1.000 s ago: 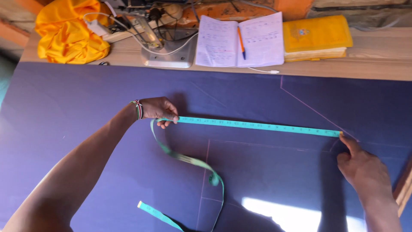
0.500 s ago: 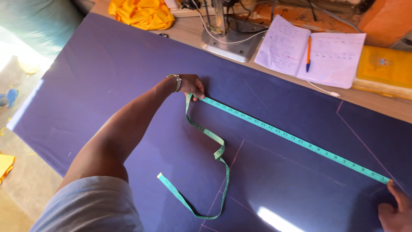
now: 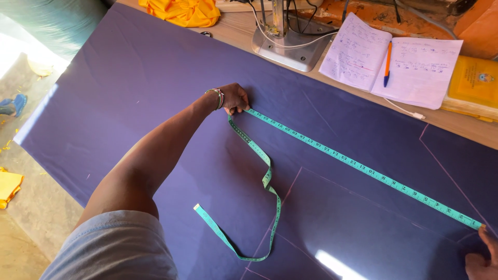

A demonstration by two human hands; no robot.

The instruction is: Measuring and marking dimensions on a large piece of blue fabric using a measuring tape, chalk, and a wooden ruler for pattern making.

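stretching the green tape measure (image 3: 358, 167) taut across purple cloth (image 3: 129, 93) — left hand (image 3: 234, 98) pinching one point, right hand (image 3: 482, 254) fingertips pressing the end down — chalk lines already drawn, measuring underway.

A beaded bracelet (image 3: 218, 97) circles the left wrist, and a short light grey-blue sleeve (image 3: 111, 249) covers that arm's shoulder

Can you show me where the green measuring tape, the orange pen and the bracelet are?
Green measuring tape (image 3: 358, 167), head view: middle of its stretched part.
Orange pen (image 3: 387, 63), head view: middle of its barrel, on the open notebook.
Bracelet (image 3: 218, 97), head view: beads on the left wrist.
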